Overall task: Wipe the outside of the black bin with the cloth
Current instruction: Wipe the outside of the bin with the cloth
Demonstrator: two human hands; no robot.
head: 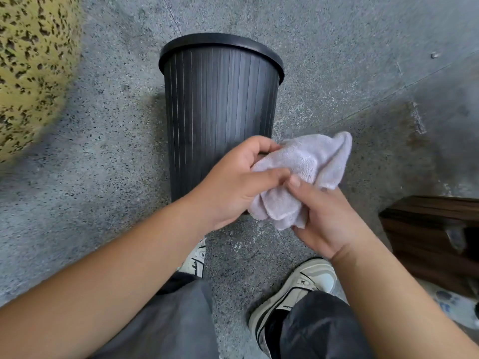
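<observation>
Black bin (220, 107) stands on the speckled grey floor (103, 151) just ahead of the person's feet, its ribbed side facing the camera and its rim towards the far side of the view; whether it sits mouth up or mouth down cannot be told from this angle. Both hands work the pale cloth (305, 172) in front of its lower wall. The left hand (233, 185) curls its fingers and thumb around one bunched end, and the right hand (329, 218) pinches the other end from below, thumb on top. The cloth appears to be off the bin for now, so wiping seems not to be under way; this looks like folding or regripping.

Several things could go wrong from here. With both hands busy on the cloth, nothing steadies the bin, and it looks light, so a firm push on its wall could tip it or slide it across the floor. A loosely wadded cloth could skim the raised ribs and leave dirt in the grooves. The far side, unseen, is easily missed. A dark wooden box (435, 234) near the right foot could catch an elbow or a step.
</observation>
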